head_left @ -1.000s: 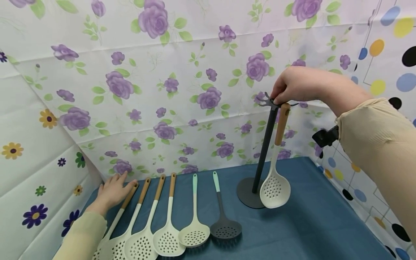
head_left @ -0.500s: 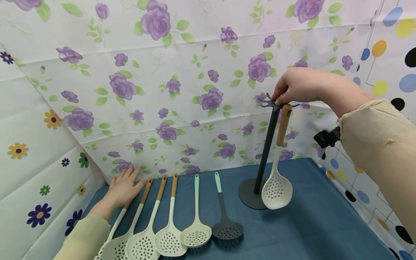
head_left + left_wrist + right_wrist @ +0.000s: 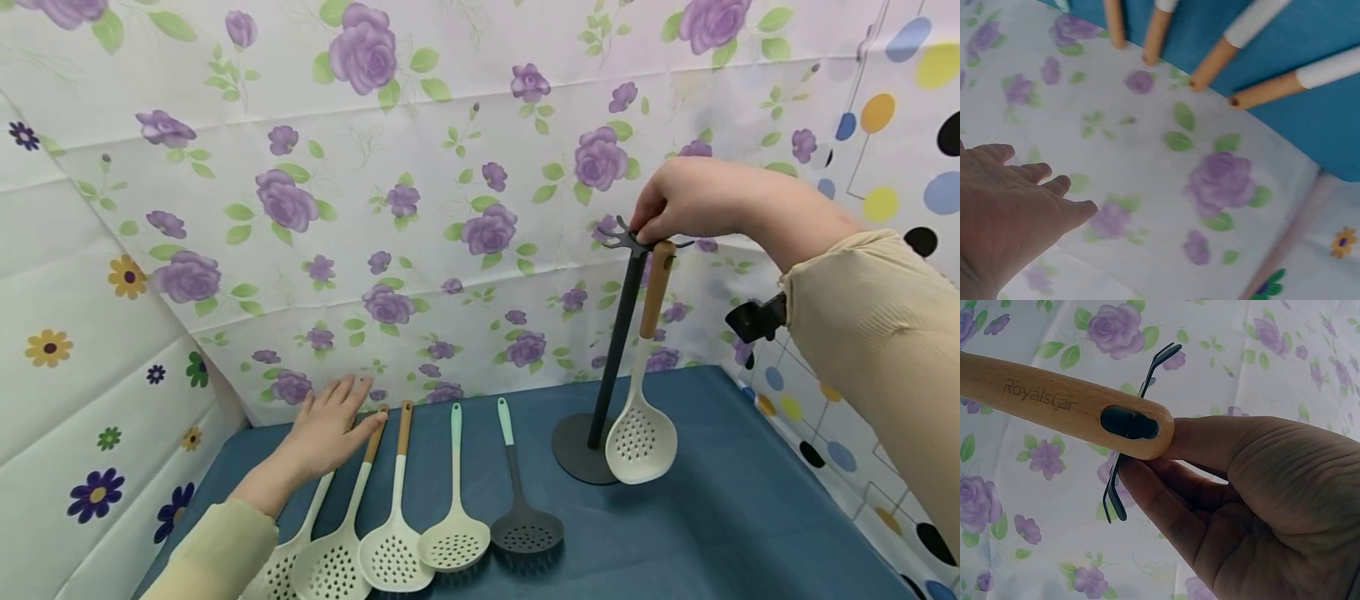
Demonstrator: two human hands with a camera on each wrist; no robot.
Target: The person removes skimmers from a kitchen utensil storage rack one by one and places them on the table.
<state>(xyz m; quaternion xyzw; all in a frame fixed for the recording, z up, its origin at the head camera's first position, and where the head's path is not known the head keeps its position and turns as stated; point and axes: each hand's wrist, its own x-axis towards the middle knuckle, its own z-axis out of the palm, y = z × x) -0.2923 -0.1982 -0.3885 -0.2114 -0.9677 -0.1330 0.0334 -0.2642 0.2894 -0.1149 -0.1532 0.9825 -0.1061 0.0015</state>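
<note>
My right hand (image 3: 693, 200) pinches the top of a dark utensil stand (image 3: 617, 350), at its hooks. From one hook hangs a white slotted ladle (image 3: 641, 442) by its wooden handle (image 3: 1041, 394); the hook passes through the handle's hole in the right wrist view. My left hand (image 3: 318, 437), palm down with fingers spread, is held over the handle ends of the white skimmers (image 3: 332, 567) lying in a row, and holds nothing. It covers part of their handles in the head view. The left wrist view shows it apart from the wooden handles (image 3: 1215, 62).
Right of the wooden-handled skimmers lie a white skimmer (image 3: 453, 546) with a mint handle end and a dark grey skimmer (image 3: 527, 531). A blue cloth (image 3: 720, 517) covers the table. Flowered sheeting (image 3: 450, 125) rises at the back, with patterned sheets at both sides.
My left hand has swept to the right above the row of handles, fingers spread throughout. My right hand stays on the stand, and the hanging ladle has not moved relative to it.
</note>
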